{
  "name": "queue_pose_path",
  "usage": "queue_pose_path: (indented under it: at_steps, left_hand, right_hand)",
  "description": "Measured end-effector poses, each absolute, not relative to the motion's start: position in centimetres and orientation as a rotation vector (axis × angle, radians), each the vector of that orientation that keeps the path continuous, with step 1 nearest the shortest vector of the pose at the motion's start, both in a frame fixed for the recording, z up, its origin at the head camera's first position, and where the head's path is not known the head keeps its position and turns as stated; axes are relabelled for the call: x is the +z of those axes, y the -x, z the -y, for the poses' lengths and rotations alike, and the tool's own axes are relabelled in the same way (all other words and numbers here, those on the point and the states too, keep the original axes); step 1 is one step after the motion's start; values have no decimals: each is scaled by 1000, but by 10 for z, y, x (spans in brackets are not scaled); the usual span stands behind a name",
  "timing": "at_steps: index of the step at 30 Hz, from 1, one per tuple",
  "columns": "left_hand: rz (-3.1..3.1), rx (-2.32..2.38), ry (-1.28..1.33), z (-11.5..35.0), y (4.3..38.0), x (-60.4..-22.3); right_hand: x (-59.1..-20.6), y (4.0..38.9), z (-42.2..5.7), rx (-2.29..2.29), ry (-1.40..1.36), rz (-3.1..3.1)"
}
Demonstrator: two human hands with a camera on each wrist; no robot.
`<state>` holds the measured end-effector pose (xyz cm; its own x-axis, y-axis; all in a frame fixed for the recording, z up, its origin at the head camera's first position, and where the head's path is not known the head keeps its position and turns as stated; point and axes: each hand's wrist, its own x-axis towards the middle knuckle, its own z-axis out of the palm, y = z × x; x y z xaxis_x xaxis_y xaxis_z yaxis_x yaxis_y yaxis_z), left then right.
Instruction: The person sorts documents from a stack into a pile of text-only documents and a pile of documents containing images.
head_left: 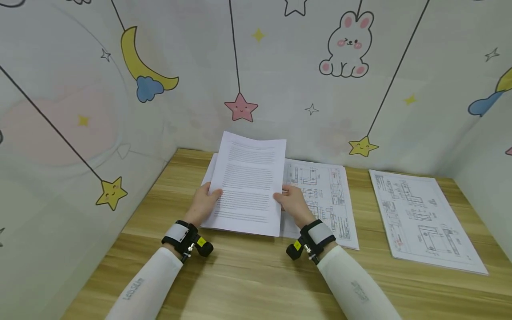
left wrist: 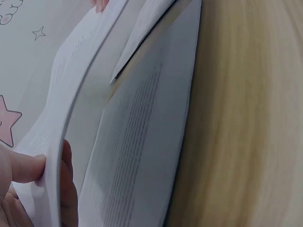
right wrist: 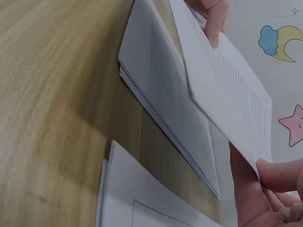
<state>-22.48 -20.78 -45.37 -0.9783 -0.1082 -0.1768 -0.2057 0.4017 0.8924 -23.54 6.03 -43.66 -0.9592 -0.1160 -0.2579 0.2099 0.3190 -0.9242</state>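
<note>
A sheaf of printed text sheets (head_left: 250, 186) is held up off the table between both hands. My left hand (head_left: 203, 202) grips its left edge, thumb on the printed face and fingers behind. At the right edge my right hand (head_left: 295, 204) pinches it the same way. Both wrist views show the held sheets (left wrist: 71, 90) tilted, raised above a lower stack of text pages (right wrist: 165, 90) that lies on the table. In the head view the held sheets hide most of that stack.
Just right of the held sheets lies a stack of technical drawings (head_left: 334, 204), partly covered in the head view. Another drawing stack (head_left: 428, 222) is farther right on the wooden table (head_left: 248, 275). A patterned wall (head_left: 288, 80) stands behind the table.
</note>
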Motion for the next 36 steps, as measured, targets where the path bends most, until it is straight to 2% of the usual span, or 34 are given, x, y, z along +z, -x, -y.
queue_pose_path:
  at_steps: [11,22,36]
  left_hand:
    - [-2580,1585,382,240,229,-465]
    - [-2684,1312,513,244,238,-467]
    - [-3012,781,435,244,234,-466]
  right_hand:
    - [-451,248,-23,-1573,-62,-2382]
    - [-460,255,-6,-1320,44,-2651]
    - [-458,250,7,-976,158,-2843]
